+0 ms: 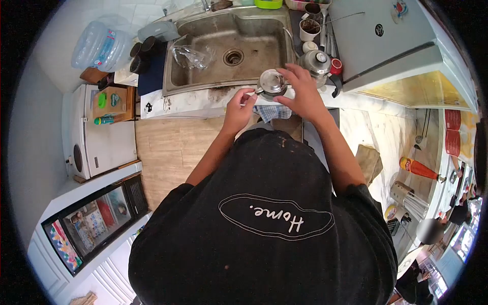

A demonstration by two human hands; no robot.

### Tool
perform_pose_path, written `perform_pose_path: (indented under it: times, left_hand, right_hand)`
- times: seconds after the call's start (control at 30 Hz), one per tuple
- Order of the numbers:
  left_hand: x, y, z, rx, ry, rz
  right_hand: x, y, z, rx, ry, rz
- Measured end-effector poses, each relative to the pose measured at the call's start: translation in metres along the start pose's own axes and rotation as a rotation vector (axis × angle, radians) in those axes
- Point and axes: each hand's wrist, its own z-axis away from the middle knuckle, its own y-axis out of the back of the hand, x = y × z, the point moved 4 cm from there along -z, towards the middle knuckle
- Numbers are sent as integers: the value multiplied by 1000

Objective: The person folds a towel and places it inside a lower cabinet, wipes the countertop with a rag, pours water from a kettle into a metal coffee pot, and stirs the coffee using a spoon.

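Note:
A small pot with a round, shiny metal lid is between my two hands at the sink's front edge. My left hand pinches a thin, dark part jutting from its left side; whether that is a handle or a spout, I cannot tell. Fingers curved, my right hand grips the pot from the right, its fingertips by the lid rim. Just beyond that hand stands a larger kettle with a metal lid and a black handle. The pot's underside is hidden.
Crumpled clear plastic lies in the steel sink. Right of the sink are a cup with dark contents and a red-topped item. A checked cloth hangs below the counter edge. A fridge stands to the right.

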Motion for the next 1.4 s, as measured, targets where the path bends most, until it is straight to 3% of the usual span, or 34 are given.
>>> perform_pose_path:
  times: [0.07,0.2,0.37,0.6,0.87,1.1,1.4]
  left_hand:
    - [-11,1,4,37,-28,-6]
    - [-37,-4,15,45,78,23]
    - [-55,-28,29,-129,144,6]
    - [-35,-77,34,-426,128,-75]
    - [1,-146,39,-680,57,-194]
    - [10,-205,53,-845,0,-253]
    - [-1,-251,64,-875,-47,-286]
  right_hand:
    - [5,17,25,77,-24,-94]
    - [34,35,105,165,-366,-209]
    - [90,39,213,392,-771,-174]
    - [107,49,266,580,-938,-89]
    - [115,74,306,740,-892,327]
    - [126,80,367,872,-1064,612]
    - [149,64,390,674,-1400,475]
